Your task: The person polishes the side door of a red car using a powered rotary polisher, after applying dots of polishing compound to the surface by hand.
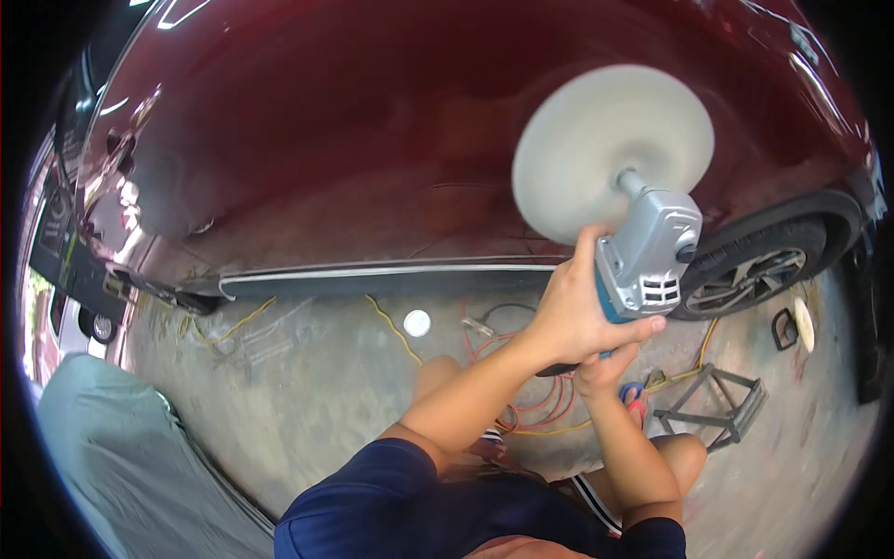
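With my left hand [587,300] I grip the head end of a grey and blue power polisher [649,244], my thumb and fingers spread around its housing. My right hand [607,370] is closed around the tool's rear body, lower down; much of that grip is hidden. A large, round, pale polishing pad [607,147] is on the tool's spindle, facing the dark red car body panel [349,140]. The pad looks blurred, and it covers the panel behind it, so whether they touch is hard to tell.
A car wheel [747,279] is at the right. On the concrete floor lie red hose coils [552,405], a yellow cable [394,328], a round white lid [417,323] and another pad [804,325]. A metal stand [733,412] is at the lower right, a covered object [126,447] at the lower left.
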{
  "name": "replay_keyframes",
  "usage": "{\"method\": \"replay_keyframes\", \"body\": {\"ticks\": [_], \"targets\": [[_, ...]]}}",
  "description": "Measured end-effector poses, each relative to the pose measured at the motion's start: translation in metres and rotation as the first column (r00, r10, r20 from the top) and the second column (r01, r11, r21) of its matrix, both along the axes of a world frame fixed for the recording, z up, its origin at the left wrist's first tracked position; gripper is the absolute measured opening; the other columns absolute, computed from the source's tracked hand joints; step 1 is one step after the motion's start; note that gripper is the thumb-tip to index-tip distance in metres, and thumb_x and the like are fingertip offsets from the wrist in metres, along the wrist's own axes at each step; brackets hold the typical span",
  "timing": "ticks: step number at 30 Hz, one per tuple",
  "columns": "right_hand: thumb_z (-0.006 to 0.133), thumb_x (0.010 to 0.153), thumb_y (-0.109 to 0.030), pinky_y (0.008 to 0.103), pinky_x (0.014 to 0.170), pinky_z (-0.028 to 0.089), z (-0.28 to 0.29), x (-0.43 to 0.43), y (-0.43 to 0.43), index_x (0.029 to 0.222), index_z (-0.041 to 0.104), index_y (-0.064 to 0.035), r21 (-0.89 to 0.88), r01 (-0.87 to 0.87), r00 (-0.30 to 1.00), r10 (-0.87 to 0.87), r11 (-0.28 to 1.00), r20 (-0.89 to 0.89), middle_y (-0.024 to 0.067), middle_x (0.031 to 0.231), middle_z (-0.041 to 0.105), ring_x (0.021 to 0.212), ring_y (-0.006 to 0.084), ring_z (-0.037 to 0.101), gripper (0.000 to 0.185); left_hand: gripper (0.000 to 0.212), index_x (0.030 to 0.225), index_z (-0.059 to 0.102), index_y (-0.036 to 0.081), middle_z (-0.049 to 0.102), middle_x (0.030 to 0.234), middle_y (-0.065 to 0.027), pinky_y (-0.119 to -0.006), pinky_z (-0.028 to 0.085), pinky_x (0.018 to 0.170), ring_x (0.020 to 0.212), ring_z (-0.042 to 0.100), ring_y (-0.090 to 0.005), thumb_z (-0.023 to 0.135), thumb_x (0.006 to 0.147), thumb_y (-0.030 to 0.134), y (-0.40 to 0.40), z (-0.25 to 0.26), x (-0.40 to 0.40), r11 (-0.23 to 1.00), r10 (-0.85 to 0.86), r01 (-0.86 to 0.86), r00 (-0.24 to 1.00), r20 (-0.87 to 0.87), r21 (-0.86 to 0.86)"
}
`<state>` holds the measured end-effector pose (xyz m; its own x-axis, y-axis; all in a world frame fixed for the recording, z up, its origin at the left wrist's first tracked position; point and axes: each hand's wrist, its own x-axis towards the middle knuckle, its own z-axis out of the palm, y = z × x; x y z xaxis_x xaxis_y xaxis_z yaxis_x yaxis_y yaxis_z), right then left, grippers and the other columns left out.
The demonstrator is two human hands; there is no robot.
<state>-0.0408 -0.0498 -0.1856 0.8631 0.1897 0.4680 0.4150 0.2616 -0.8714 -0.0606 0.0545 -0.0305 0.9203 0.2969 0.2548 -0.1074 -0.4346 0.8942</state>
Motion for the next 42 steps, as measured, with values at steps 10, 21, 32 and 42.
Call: {"method": "replay_keyframes", "body": {"ticks": [10,21,32,42], "targets": [[0.096,0.071,-0.036,0.0429,0.102,0.053,0.063,-0.064,0.07,0.159,0.032,0.0032,-0.162,-0.322,0.941,0.335,0.933,0.056,0.0234,0.14,0.06,0.124,0.0335,0.064,0.116,0.103,0.147,0.039,-0.003,0.062,0.128,-0.0145,-0.039,0.053,0.103,0.115,0.066,-0.0246,0.094,0.068,0.034,0.087,-0.013,-0.109,0.887,0.179,-0.046,0.951,0.25,-0.459],[0.092,0.072,-0.034,0.0498,0.106,0.048,0.143,-0.109,0.139,0.162,0.035,-0.0042,-0.477,-0.392,0.723,0.584,0.787,0.369,0.0232,0.142,0.053,0.124,0.0418,0.057,0.111,0.099,0.148,0.045,-0.003,0.063,0.13,-0.0249,-0.046,0.063,0.091,0.114,0.069,-0.0369,0.064,0.087,0.073,0.182,-0.022,-0.189,0.767,0.39,0.087,0.724,0.569,-0.636],[0.089,0.068,-0.029,0.0511,0.1,0.048,0.133,-0.1,0.122,0.161,0.043,-0.0182,-0.496,-0.283,0.772,0.502,0.821,0.39,0.0198,0.135,0.053,0.116,0.0392,0.056,0.105,0.105,0.15,0.042,-0.003,0.06,0.134,-0.0259,-0.053,0.06,0.098,0.119,0.066,-0.0414,0.067,0.084,0.075,0.172,-0.047,-0.166,0.682,0.236,0.338,0.737,0.633,-0.648],[0.093,0.063,-0.024,0.05,0.099,0.05,0.113,-0.081,0.091,0.158,0.046,-0.0103,-0.433,-0.226,0.81,0.416,0.872,0.415,0.0207,0.135,0.055,0.115,0.0393,0.059,0.107,0.103,0.15,0.042,-0.004,0.061,0.132,-0.0268,-0.049,0.06,0.099,0.117,0.068,-0.0395,0.075,0.08,0.064,0.136,-0.051,-0.139,0.681,0.202,0.297,0.802,0.562,-0.669]]}}
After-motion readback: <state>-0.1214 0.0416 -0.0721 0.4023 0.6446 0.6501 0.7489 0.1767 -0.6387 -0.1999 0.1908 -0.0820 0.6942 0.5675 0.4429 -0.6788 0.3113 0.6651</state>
